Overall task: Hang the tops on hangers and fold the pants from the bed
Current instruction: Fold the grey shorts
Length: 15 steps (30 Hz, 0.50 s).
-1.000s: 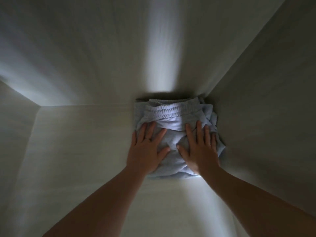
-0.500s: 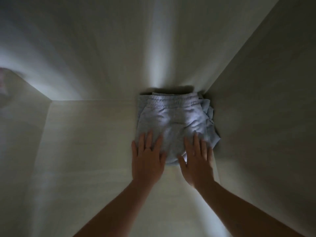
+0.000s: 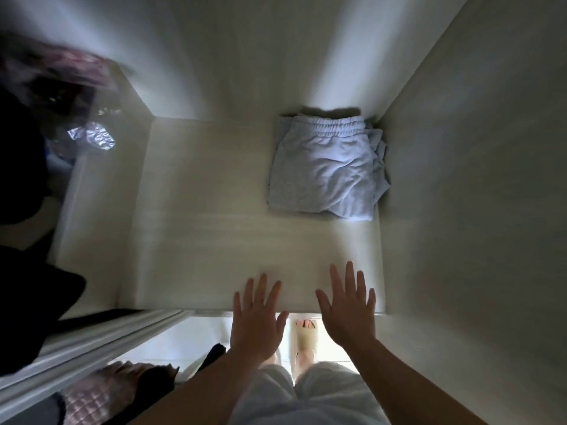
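Shelf (image 3: pixel 214 240): pale wood grain, dimly lit, walled in by pale panels at back and right.
Left side: dark clothes (image 3: pixel 24 179) are seen, blurred.
Pants (image 3: pixel 325 170): light blue, folded, waistband to the back, tucked into the back right corner.
Left hand (image 3: pixel 256 323): spread flat over the front edge, nothing gripped.
Right hand (image 3: pixel 349 314): spread wide too, well apart from the pants.

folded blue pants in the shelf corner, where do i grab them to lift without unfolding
Take the folded pants by the near edge, from the front: left hand and right hand slid flat underneath, thumbs on top. The waistband faces the back wall and the bunched right side sits by the side wall, so probably only front and left are open.
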Each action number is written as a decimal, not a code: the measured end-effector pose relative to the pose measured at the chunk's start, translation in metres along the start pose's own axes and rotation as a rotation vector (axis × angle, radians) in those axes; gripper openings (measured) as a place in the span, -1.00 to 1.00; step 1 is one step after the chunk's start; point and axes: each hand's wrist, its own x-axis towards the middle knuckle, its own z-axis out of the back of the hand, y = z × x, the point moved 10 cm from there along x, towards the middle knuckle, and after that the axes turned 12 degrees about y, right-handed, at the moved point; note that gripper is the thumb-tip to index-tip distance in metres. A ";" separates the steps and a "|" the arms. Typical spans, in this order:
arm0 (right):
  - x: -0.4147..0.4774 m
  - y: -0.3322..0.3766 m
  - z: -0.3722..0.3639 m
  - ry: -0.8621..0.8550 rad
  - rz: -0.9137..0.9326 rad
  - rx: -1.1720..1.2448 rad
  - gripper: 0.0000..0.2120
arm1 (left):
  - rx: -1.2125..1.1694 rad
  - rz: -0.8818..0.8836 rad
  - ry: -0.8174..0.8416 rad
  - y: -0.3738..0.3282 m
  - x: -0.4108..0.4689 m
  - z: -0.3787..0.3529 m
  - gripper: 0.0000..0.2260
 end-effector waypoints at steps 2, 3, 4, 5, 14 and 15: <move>-0.013 -0.001 0.002 -0.008 0.016 -0.004 -0.36 | 0.036 0.040 0.020 0.002 -0.012 -0.004 -0.41; -0.019 -0.002 0.004 -0.015 0.026 -0.009 -0.35 | 0.043 0.046 0.023 0.001 -0.020 -0.002 -0.41; -0.027 -0.002 0.006 -0.028 0.043 -0.020 -0.35 | 0.045 0.053 0.017 -0.001 -0.027 0.001 -0.41; -0.034 -0.003 0.009 -0.045 0.065 -0.033 -0.34 | 0.048 0.062 -0.002 -0.003 -0.036 0.004 -0.41; -0.104 -0.014 0.011 -0.090 0.427 -0.155 -0.37 | -0.107 0.282 -0.221 -0.014 -0.126 -0.018 -0.37; -0.112 -0.018 0.010 -0.093 0.472 -0.172 -0.37 | -0.156 0.312 -0.252 -0.018 -0.139 -0.024 -0.35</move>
